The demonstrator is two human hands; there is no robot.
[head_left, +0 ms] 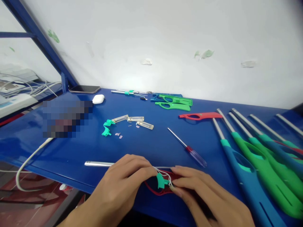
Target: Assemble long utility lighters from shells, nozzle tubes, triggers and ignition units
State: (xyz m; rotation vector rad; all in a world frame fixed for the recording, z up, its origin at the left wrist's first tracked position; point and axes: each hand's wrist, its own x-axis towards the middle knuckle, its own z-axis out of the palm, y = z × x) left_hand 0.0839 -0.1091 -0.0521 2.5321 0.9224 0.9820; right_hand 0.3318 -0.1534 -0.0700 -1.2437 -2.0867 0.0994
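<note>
An opened long-neck gas lighter lies at the table's front edge, with its red half shell (151,188) under both hands and its metal tube (98,164) pointing left. My left hand (124,183) is closed over the joint of tube and shell, fingertips by the teal trigger (161,181). Thin white wires (165,173) loop out beside the trigger. From the right, my right hand (201,186) pinches the shell's handle end near the wires; its fingertips partly hide what lies there. Beyond the hands lies a screwdriver (188,148) with a clear and red handle.
Clear fuel tanks (136,119), teal triggers (107,127) and tiny parts lie mid-table. Green shells (174,105) and a red shell (201,116) are farther back. Several whole lighters (255,157) fill the right side. At left are a phone (84,89), an earbud case (98,99) and a cable (26,160).
</note>
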